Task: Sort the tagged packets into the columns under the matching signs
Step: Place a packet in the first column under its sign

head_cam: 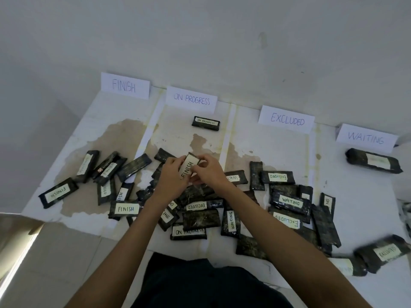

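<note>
Left hand [172, 177] & right hand [210, 172] are together, fingers pinching the FINISH packet [189, 166], held tag-up over the heap of mixed packets [200, 210] at the near end of the ON PROGRESS column. Signs along the wall, L to R: FINISH sign [124, 85], ON PROGRESS sign [191, 100], EXCLUDED sign [287, 119], WAITING sign [365, 138]. One ON PROGRESS packet [205, 123] lies just under its sign; a blurred-tag packet [373, 160] lies under WAITING.

A white wall [200, 30] is seen behind. Brown stains [120, 134] are spread over the sheet [355, 192]. Dark cloth [200, 285] is seen at the bottom edge.
</note>
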{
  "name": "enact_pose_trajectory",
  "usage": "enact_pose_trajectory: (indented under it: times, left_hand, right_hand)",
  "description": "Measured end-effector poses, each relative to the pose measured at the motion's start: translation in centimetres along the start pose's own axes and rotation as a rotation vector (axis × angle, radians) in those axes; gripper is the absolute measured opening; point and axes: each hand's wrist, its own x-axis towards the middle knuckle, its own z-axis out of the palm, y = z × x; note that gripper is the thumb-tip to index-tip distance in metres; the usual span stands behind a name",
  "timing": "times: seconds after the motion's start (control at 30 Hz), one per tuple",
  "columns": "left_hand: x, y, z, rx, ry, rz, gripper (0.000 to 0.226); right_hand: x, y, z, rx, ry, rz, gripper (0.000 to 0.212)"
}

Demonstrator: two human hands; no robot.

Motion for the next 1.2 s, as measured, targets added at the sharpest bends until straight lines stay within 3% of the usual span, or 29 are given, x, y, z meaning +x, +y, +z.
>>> enact_pose_trajectory:
  times: [0.1,0.33,0.7,0.93,1.2]
  left_hand:
    - [-0.4,-1.7,-1.2,0.145,-0.012,0.098,0.060]
    - [1.5,-5.3,-6.4,0.228,-0.055,0.159,0.058]
    - [15.9,-13.1,-15.0,0.610,-0.151,0.321,0.054]
    - [26.0,-15.6,-15.0,0.600,-0.149,0.329,0.054]
    - [31.1,-18.5,-13.3,0.566,-0.175,0.310,0.060]
  right_hand:
    - [0.0,-0.2,1.4,-0.017,-0.009,0.018,0.019]
    - [2.2,-2.3,5.8,-0.095,-0.020,-0.007,0.029]
    - [10.1,-4.5,10.3,-0.409,0.096,-0.045,0.028]
    - [14.5,-3.2,10.9,-0.496,0.170,-0.050,0.028]
    - [16.1,-1.7,10.7,-0.701,0.083,-0.115,0.033]
